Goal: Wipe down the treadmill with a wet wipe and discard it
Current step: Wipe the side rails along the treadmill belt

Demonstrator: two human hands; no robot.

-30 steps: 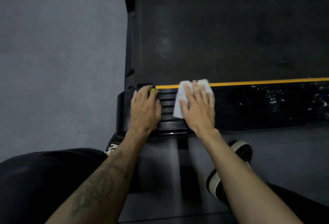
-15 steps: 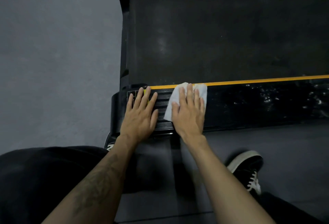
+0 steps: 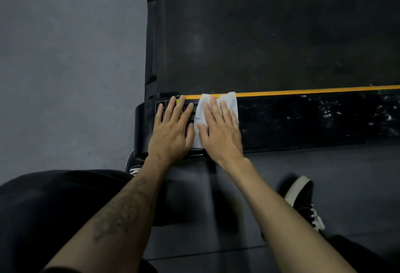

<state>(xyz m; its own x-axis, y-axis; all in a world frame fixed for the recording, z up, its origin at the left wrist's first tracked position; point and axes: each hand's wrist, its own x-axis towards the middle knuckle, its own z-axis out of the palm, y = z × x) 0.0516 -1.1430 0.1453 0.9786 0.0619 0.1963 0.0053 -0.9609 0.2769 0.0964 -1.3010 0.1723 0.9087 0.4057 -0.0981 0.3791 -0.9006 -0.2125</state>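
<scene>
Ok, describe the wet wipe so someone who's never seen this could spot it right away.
Start at the black treadmill and follow the yellow stripe along its near side rail toward the left end. There the right hand presses flat on the wet wipe, beside the bare left hand. It is the only white, crumpled sheet on the dark rail.

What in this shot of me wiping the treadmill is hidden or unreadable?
Head view only:
- Warning label: text too small, partly under the left hand.
- Wet wipe: middle covered by the right hand.
- Treadmill: cut off by the top and right edges.
- Right shoe: blurred.
</scene>
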